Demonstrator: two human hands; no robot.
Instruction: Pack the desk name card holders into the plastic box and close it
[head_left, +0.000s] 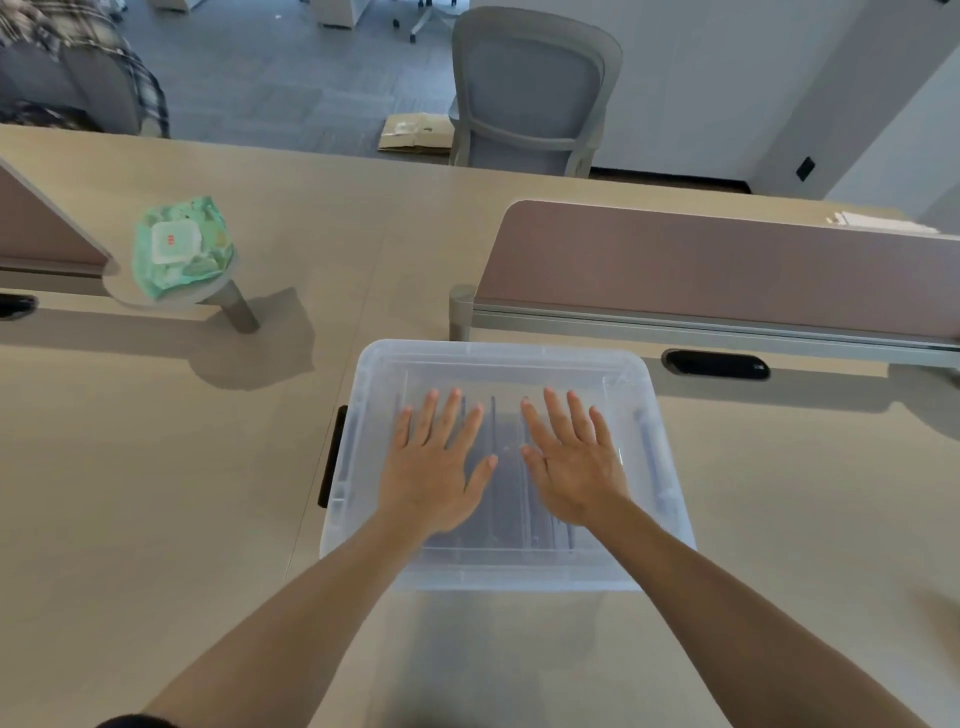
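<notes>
Both forearms reach out over the desk (156, 467), the left hand (434, 467) and right hand (574, 462) lying flat and spread, gripping nothing, palms down side by side on the lid (498, 358) of the clear plastic box (519, 577), most likely to press it shut. Dark upright slats inside are probably the name card holders (506, 431), blurred by the plastic; only the left black latch (332, 457) shows.

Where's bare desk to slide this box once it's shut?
Bare desk lies left of the plastic box, below the wet wipes pack on its small shelf. More lies right of the box, below the cable slot. Behind the box it is tight: the divider panel stands close.
</notes>
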